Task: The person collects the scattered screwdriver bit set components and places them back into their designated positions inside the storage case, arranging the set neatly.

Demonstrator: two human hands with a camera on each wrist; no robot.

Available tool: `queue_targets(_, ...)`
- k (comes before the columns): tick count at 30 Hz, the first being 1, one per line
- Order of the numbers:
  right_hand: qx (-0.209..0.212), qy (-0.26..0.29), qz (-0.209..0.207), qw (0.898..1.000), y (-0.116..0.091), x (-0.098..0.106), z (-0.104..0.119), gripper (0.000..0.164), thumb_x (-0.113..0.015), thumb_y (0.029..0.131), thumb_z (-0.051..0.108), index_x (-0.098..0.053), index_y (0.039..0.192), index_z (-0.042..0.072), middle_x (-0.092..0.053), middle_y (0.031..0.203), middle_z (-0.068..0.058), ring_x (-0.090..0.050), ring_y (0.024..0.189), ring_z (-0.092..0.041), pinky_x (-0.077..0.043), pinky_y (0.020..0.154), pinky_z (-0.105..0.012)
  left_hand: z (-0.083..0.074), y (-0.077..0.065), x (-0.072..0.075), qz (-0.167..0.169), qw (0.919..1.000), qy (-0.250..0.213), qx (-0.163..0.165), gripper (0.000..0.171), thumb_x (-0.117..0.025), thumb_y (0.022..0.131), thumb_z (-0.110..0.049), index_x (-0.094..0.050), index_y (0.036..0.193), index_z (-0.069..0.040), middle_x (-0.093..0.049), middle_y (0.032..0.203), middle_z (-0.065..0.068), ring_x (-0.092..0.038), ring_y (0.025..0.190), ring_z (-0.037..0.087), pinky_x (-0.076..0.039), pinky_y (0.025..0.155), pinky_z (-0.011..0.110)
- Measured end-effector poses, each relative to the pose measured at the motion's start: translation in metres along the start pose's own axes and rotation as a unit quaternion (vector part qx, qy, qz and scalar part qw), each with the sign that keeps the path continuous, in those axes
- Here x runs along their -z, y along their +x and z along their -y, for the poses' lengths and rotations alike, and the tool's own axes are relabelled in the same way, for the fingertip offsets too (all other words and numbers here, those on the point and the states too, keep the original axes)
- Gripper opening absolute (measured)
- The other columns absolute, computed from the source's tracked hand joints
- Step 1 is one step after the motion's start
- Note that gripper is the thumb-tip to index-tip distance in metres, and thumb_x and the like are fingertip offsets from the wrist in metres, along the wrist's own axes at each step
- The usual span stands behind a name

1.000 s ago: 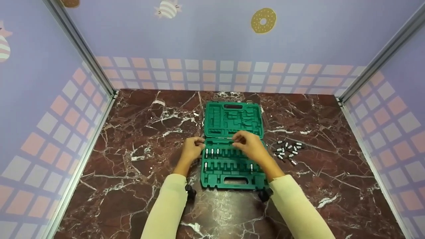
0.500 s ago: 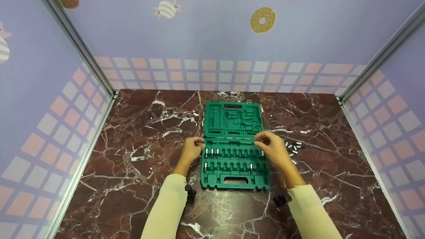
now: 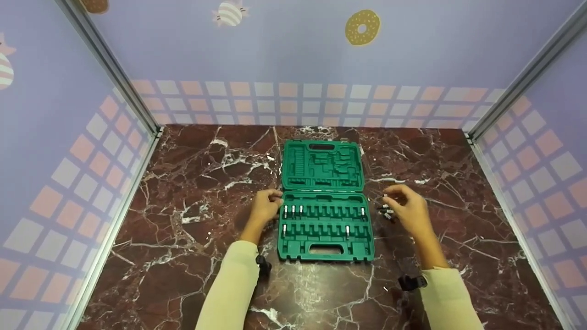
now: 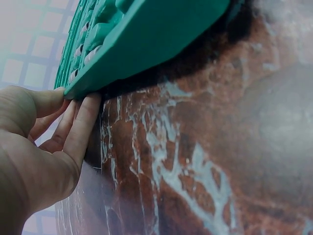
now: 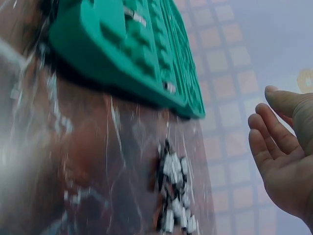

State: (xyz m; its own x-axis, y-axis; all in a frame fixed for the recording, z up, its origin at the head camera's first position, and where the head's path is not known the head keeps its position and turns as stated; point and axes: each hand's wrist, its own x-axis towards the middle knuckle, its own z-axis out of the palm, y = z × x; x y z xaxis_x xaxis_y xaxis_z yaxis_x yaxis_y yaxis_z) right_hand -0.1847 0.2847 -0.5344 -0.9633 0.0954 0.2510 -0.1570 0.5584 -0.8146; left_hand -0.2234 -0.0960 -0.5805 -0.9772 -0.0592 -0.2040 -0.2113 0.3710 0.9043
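Observation:
A green plastic tool case (image 3: 293, 250) lies unfolded on the table, with molded slots in two rows. Silver-and-black bit sockets (image 3: 293, 211) fill three slots at the upper row's left; another bit socket (image 3: 362, 213) sits at its right end. The lower row holds one at the left and one (image 3: 347, 231) toward the right. My left hand (image 3: 264, 206) pinches the case's left edge near the hinge, thumb and fingers at the corner in the left wrist view. Over the loose bit sockets (image 5: 173, 171) hovers my right hand (image 3: 410, 213), thumb and fingers apart, holding nothing.
The dark red marbled table (image 3: 206, 183) extends around the case. Purple panels with a checked band (image 3: 313, 98) wall it at the back and both sides. In the head view the right hand covers most of the loose pile.
My right hand has moved right, from above the case to over the loose bit sockets, uncovering the bit socket at the upper row's right end. My left hand stays at the case edge.

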Motion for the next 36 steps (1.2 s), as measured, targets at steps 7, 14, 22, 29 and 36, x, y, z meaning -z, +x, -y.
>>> queue_targets(7, -0.033, -0.032, -0.037, 0.998, -0.01, 0.015, -0.021, 0.026, -0.081, 0.089, 0.007, -0.074, 0.114, 0.004, -0.076, 0.11, -0.015, -0.067, 0.092, -0.005, -0.048, 0.075, -0.009, 0.001, 0.0, 0.0, 0.004, 0.9999, -0.004, -0.008, 0.021, -0.065, 0.099, -0.001, -0.074, 0.118, -0.001, -0.069, 0.107, 0.017, -0.068, 0.093, 0.028, -0.061, 0.066, 0.038)
queue_targets(14, -0.108, -0.035, -0.04, 0.993, -0.023, 0.023, -0.043, 0.029, -0.08, 0.091, 0.014, -0.072, 0.117, 0.003, -0.074, 0.115, -0.018, -0.067, 0.097, -0.013, -0.047, 0.08, -0.007, 0.001, 0.001, 0.0, 0.002, 0.9999, -0.007, -0.009, 0.02, -0.065, 0.098, -0.001, -0.074, 0.117, -0.001, -0.069, 0.105, 0.017, -0.068, 0.092, 0.028, -0.061, 0.065, 0.038)
queue_targets(22, -0.135, -0.096, -0.01, 0.986, -0.032, 0.03, -0.06, 0.034, -0.082, 0.09, 0.022, -0.071, 0.118, 0.005, -0.075, 0.11, -0.018, -0.06, 0.084, 0.004, -0.044, 0.077, -0.014, 0.001, 0.003, -0.001, 0.002, 1.0, -0.003, -0.006, 0.021, -0.065, 0.098, -0.001, -0.074, 0.117, -0.001, -0.07, 0.106, 0.017, -0.068, 0.092, 0.028, -0.061, 0.065, 0.037)
queue_targets(29, -0.14, -0.135, 0.033, 0.98, -0.037, 0.03, -0.068, 0.035, -0.081, 0.091, 0.022, -0.07, 0.118, 0.002, -0.076, 0.11, -0.02, -0.071, 0.095, -0.027, -0.049, 0.086, -0.04, 0.001, 0.001, 0.001, 0.003, 1.0, 0.001, -0.007, 0.021, -0.065, 0.099, -0.002, -0.073, 0.118, -0.001, -0.069, 0.106, 0.017, -0.068, 0.093, 0.029, -0.061, 0.066, 0.038)
queue_targets(36, -0.143, -0.155, 0.047, 0.976, -0.037, 0.026, -0.074, 0.033, -0.08, 0.091, 0.019, -0.071, 0.117, 0.001, -0.075, 0.108, -0.019, -0.07, 0.084, -0.019, -0.051, 0.073, -0.032, 0.001, 0.0, 0.001, 0.006, 0.9999, -0.01, -0.008, 0.021, -0.063, 0.1, -0.003, -0.073, 0.119, -0.001, -0.068, 0.107, 0.016, -0.067, 0.093, 0.028, -0.061, 0.067, 0.039)
